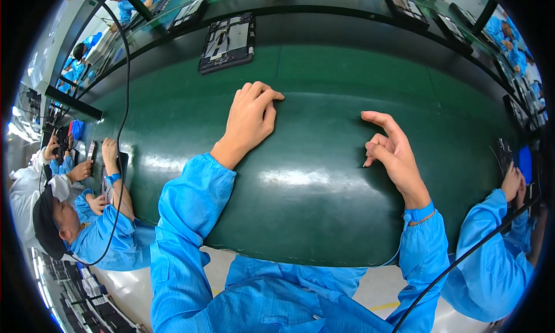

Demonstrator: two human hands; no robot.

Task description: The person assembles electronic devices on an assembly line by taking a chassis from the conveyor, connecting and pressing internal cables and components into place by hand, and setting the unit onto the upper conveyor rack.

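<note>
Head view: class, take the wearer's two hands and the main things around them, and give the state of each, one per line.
Left hand, part-curled, nothing visible in its grip
Right hand, bent, grip open, nothing visible in it
Blue wrist strap, fastened at the cuff
Opened flat device, lying flat, insides exposed, untouched
Green tabletop, glossy, reflecting light
Black cable at left, hanging in a curve

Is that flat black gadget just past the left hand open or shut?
Open: the black gadget shows its silvery inner parts, with no cover over them.
</note>
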